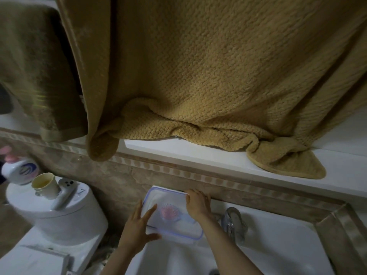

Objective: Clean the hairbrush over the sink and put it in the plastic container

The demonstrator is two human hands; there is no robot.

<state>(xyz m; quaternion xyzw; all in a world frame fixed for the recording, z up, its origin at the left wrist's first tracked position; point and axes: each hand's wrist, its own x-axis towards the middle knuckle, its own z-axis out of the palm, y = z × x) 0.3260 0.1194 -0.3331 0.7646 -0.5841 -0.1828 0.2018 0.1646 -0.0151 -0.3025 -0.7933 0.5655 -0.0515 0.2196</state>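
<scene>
A clear plastic container [158, 197] with a blue-edged lid stands on the back left corner of the white sink [268, 253]. Through the lid I see the round pink hairbrush [169, 213] lying inside, its handle pointing right. My left hand [139, 227] lies flat on the container's near left edge with the fingers spread. My right hand [196, 203] presses on the far right edge, fingers curled over the rim against the wall.
A chrome tap [234, 221] rises just right of the container. A mustard towel [218, 86] hangs over a white shelf [198, 157] above. At left is a toilet tank [59, 211] with a paper cup [44, 184], a bidet sprayer and a soap bottle [19, 171].
</scene>
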